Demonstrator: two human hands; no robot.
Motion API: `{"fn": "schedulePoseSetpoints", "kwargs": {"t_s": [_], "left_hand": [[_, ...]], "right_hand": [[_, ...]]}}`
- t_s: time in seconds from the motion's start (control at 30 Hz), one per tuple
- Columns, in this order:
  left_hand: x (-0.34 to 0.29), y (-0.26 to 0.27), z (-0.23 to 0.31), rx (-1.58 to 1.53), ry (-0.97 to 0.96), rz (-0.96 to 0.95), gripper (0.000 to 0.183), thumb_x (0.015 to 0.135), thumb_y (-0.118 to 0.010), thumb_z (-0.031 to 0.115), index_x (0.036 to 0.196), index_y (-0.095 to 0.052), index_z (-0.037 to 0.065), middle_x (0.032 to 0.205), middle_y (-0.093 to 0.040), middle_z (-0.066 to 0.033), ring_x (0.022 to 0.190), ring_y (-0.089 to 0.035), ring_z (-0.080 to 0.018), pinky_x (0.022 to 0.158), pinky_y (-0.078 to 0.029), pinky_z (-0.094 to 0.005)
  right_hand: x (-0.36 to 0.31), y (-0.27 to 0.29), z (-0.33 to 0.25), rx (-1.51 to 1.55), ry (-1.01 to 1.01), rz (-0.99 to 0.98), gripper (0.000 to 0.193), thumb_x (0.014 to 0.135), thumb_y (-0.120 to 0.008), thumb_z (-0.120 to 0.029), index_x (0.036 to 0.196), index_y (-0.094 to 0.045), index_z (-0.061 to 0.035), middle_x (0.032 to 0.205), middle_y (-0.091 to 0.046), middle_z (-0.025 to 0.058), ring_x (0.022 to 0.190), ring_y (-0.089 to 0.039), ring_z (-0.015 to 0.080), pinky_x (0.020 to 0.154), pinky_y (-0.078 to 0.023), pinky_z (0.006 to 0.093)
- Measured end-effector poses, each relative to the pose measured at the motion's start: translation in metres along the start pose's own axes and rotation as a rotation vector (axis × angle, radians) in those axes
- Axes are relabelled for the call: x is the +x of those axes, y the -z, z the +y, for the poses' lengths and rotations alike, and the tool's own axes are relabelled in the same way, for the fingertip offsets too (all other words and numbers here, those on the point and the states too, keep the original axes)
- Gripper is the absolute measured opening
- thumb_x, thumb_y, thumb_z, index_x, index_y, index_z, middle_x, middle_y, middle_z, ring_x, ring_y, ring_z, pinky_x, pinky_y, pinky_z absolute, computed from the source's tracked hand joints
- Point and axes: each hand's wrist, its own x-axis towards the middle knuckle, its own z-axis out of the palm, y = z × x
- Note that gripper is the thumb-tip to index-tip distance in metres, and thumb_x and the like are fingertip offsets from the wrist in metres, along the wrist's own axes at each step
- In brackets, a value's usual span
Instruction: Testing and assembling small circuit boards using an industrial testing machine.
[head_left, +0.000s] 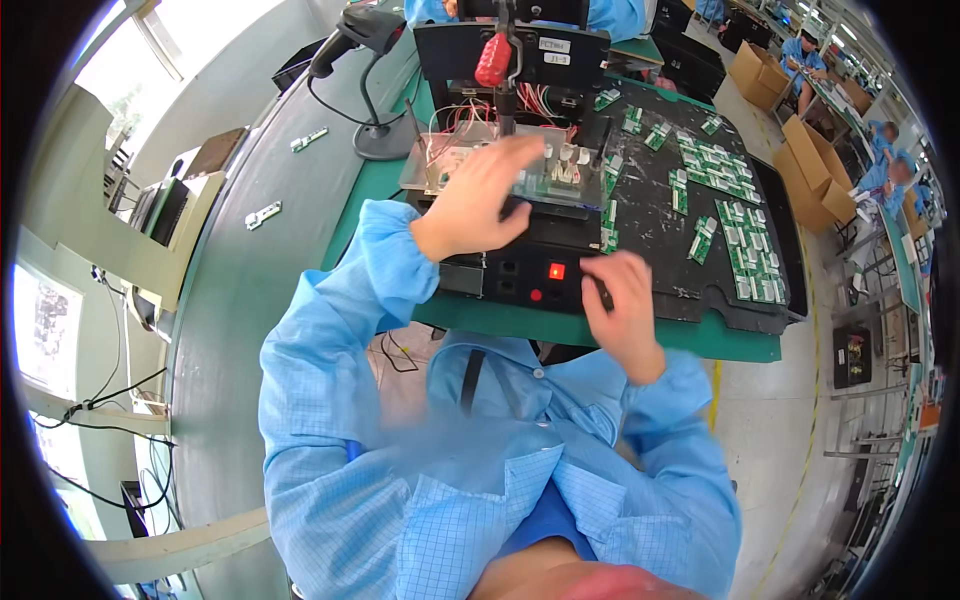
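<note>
My left hand [478, 198] reaches over a clear plastic test fixture [432, 172], its fingers stretched out and thumb apart. It holds nothing that I can see; whether it touches the fixture cannot be made out. Above the fingertips, a toggle clamp with a red handle [493, 60] stands upright. Slightly blurred, my right hand [625, 308] hovers by the right end of a black control box [515, 262], which has a lit red square button [556, 271]. The right thumb and fingers are apart, with nothing visible between them.
Several green circuit boards [742, 250] lie on a black mat [650, 215] to the right. A barcode scanner on a stand [375, 140] is at the left, near two small boards [263, 215]. A monitor [440, 60] stands behind the fixture. Cardboard boxes [812, 172] sit beyond the bench.
</note>
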Motion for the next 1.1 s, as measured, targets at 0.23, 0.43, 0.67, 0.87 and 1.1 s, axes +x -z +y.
{"fn": "schedulePoseSetpoints", "kwargs": {"t_s": [0.23,0.43,0.67,0.87,1.1], "left_hand": [[0.008,-0.002,-0.014,-0.052,0.023,-0.171,0.082,0.073,-0.079,0.016,0.147,-0.043,0.01,0.138,-0.052,-0.0192,0.126,-0.05,-0.0391,0.106,-0.043,-0.0461],[0.004,-0.007,-0.021,-0.085,0.053,-0.136,0.081,0.072,-0.077,0.014,0.145,-0.042,0.009,0.134,-0.055,-0.0172,0.124,-0.053,-0.0377,0.105,-0.044,-0.0455],[0.002,-0.007,-0.022,-0.099,0.032,-0.119,0.08,0.071,-0.076,0.013,0.143,-0.043,0.01,0.134,-0.056,-0.0162,0.125,-0.052,-0.0381,0.106,-0.044,-0.0454],[0.003,-0.004,-0.02,-0.074,0.081,-0.141,0.085,0.068,-0.077,0.012,0.146,-0.043,0.012,0.132,-0.055,-0.0173,0.123,-0.052,-0.0381,0.103,-0.046,-0.0448],[0.001,-0.009,-0.024,-0.091,0.062,-0.119,0.082,0.069,-0.076,0.012,0.145,-0.044,0.013,0.131,-0.055,-0.0165,0.122,-0.052,-0.0382,0.101,-0.047,-0.0453]], "right_hand": [[0.117,0.006,-0.014,-0.153,0.182,0.106,0.044,0.085,-0.071,-0.017,0.126,-0.061,-0.006,0.125,-0.064,0.0106,0.123,-0.053,0.0342,0.109,-0.033,0.0471],[0.123,-0.023,0.002,-0.464,0.106,-0.231,0.08,0.091,-0.065,-0.046,0.15,-0.037,-0.0001,0.142,-0.056,0.0148,0.147,-0.029,0.0372,0.116,-0.014,0.0638],[0.116,-0.028,0.007,-0.457,0.138,-0.258,0.084,0.088,-0.068,-0.05,0.149,-0.039,0.0001,0.142,-0.057,0.0146,0.149,-0.026,0.0374,0.115,-0.008,0.0681],[0.117,-0.031,0.006,-0.455,0.115,-0.249,0.085,0.086,-0.072,-0.044,0.151,-0.038,-0.002,0.147,-0.052,0.0129,0.147,-0.029,0.0379,0.117,-0.01,0.0647],[0.116,-0.024,0.006,-0.452,0.09,-0.182,0.083,0.086,-0.071,-0.045,0.15,-0.039,-0.0023,0.151,-0.048,0.0116,0.147,-0.027,0.0388,0.116,-0.01,0.0649]]}}
